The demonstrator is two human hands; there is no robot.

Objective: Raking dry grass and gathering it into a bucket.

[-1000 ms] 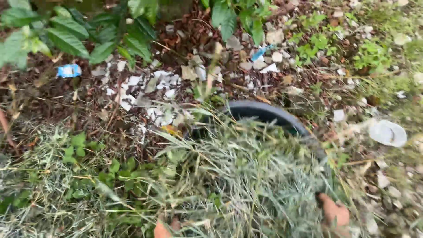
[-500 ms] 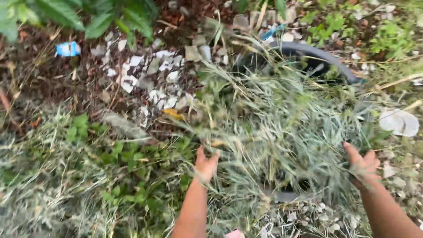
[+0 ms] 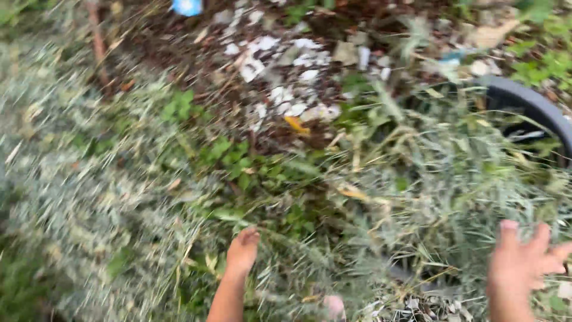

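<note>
A heap of cut grass and thin leafy stalks (image 3: 429, 179) fills a dark round tub, whose rim (image 3: 530, 104) shows at the upper right. My left hand (image 3: 243, 250) rests on the loose grass at the bottom centre, fingers close together and pointing away. My right hand (image 3: 524, 262) hovers with spread fingers at the lower right edge of the heap. Neither hand grips anything that I can see. The picture is blurred by motion.
More cut grass (image 3: 77, 197) covers the ground at the left. Low green weeds (image 3: 238, 161) grow in the middle. White scraps of litter (image 3: 286, 71) lie on dark soil at the back, with a blue scrap (image 3: 187, 6) at the top edge.
The view has swung left and closer, so the tub now sits at the right edge. Both hands have dropped lower in the picture, and the right one has spread its fingers.
</note>
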